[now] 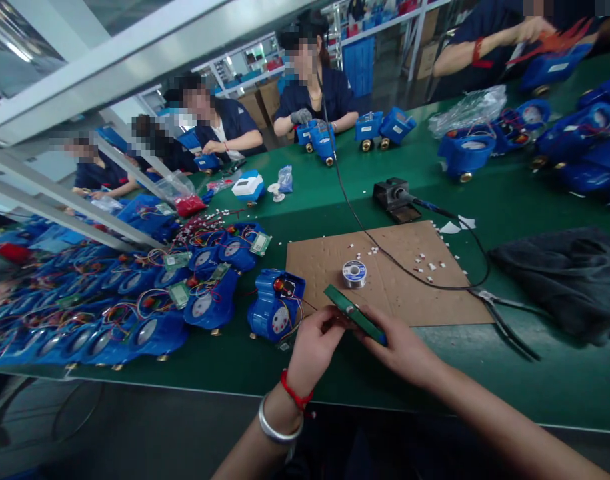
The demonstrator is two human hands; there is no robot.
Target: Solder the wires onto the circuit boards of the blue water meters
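Observation:
Above the front of the bench, my right hand (397, 343) grips a green circuit board (357, 315), which is tilted with one edge toward me. My left hand (319, 340) is closed in a pinch against the board's lower left side; what sits between its fingertips is hidden. Thin wires run from an opened blue water meter (269, 317) toward my left hand. That meter stands just left of my hands, its dial and inner parts showing. Beyond the board, a solder spool (355, 275) rests on a cardboard sheet (325, 257).
Several blue meters with loose wires (149, 330) crowd the left side. A soldering iron stand (397, 199) is behind the cardboard, its black cable (352, 217) looping across. Pliers (507, 320) and a dark cloth (565, 273) lie right. Co-workers (229, 127) sit opposite.

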